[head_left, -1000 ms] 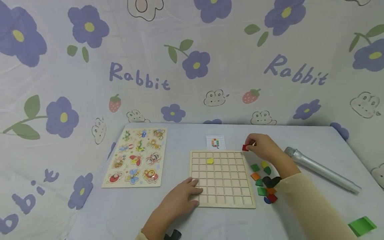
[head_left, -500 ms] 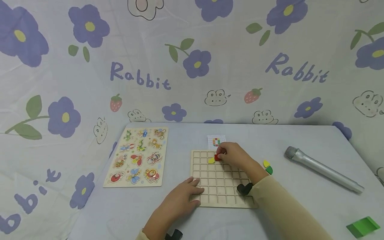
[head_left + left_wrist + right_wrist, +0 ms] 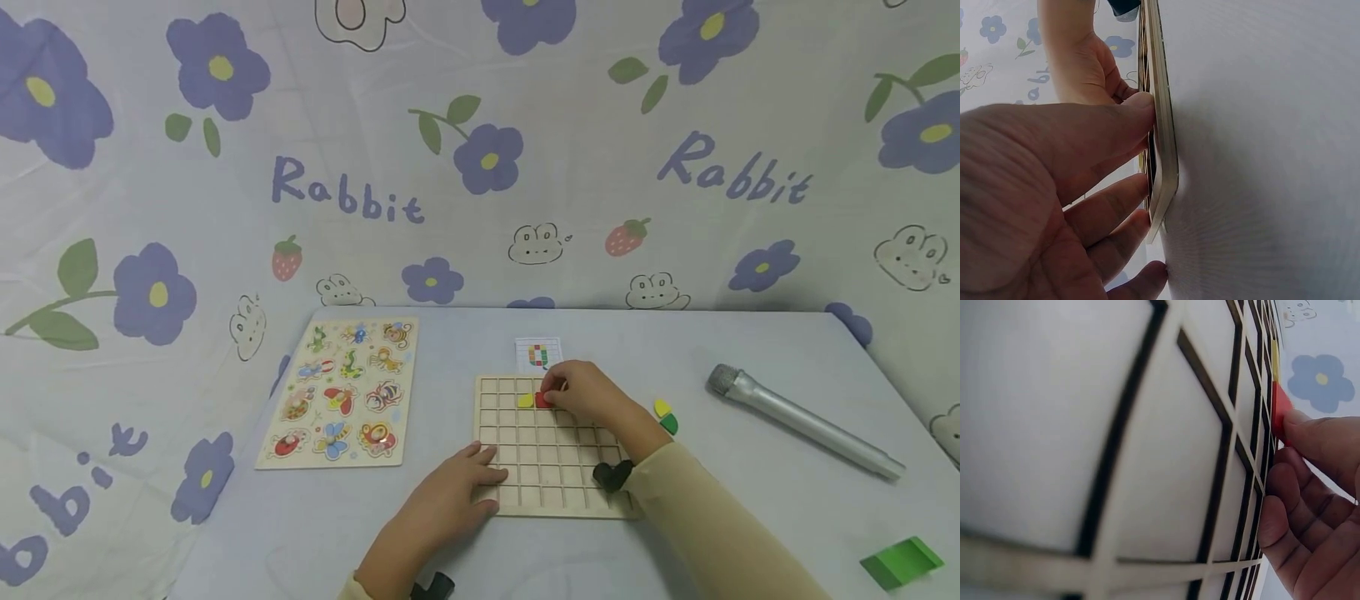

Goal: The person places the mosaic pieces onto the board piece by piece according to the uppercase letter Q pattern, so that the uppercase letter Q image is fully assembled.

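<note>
Two bare hands were at a wooden grid board point(image 3: 551, 457), and the right hand point(image 3: 588, 390) grasped a small red tile point(image 3: 542, 401) between thumb and fingers. That tile sat at the fingertips, over a cell near the board's far edge; fingers covered part of it, so its full outline could not be told. What showed looked roughly square, with no clear long axis, its visible sides running about along the grid lines. In the right wrist view it appeared nearly edge-on, and whether it lay fully flat could not be told. Just left of the grip, beside the red tile, was a yellow tile point(image 3: 525, 401). The left hand point(image 3: 457, 487), nearer the person and to the left of the grip, lay with fingers spread at the board's left edge, clenched on nothing. Just beyond the grip was a patterned card point(image 3: 537, 356). Right of the grip lay a loose yellow piece point(image 3: 662, 407) and a loose green piece point(image 3: 669, 425); farther right, a silver microphone point(image 3: 806, 421) had its long axis aslant, its head pointing away from the person and leftward. Well left of the grip was an insect puzzle point(image 3: 318, 421).
</note>
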